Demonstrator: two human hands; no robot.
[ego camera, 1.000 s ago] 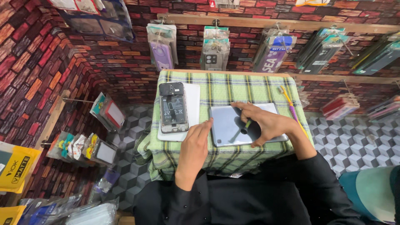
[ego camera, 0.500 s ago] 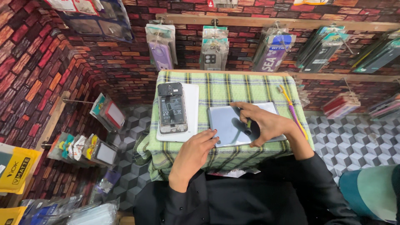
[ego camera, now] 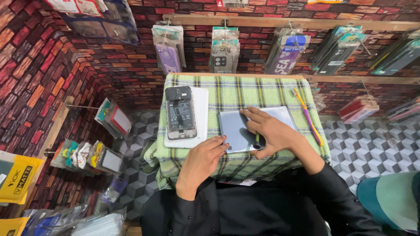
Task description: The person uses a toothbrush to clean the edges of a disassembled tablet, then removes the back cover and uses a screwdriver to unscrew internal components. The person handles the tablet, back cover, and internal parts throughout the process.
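Head view, looking down on a small tabletop (ego camera: 271,89) covered with green plaid cloth. Right hand (ego camera: 273,131) laid flat, fingers spread and open, palm down on a grey-blue phone back panel (ego camera: 236,129); nothing gripped. Panel positioned flat near the front edge of the tabletop, partly overlapping a white sheet (ego camera: 284,114) beneath it. Small dark object visible under the right thumb area at the panel's lower edge; type not identifiable. Left hand (ego camera: 203,159) resting at the front edge of the tabletop, fingers loosely curled, fingertips touching the panel's near left corner; holding nothing. Opened smartphone (ego camera: 179,113), rear cover off, battery and internals exposed, lying lengthwise on a white rectangular pad (ego camera: 200,109) at the left side of the tabletop, just beside the panel. Yellow and purple slender tool (ego camera: 308,116) lying at an angle along the right side of the tabletop, apart from both hands. Packaged phone cases (ego camera: 223,54) hanging on hooks from a wooden rail against a brick-pattern wall behind the tabletop. Further packaged accessories (ego camera: 94,155) hanging at the left wall. Black sleeves on both arms.
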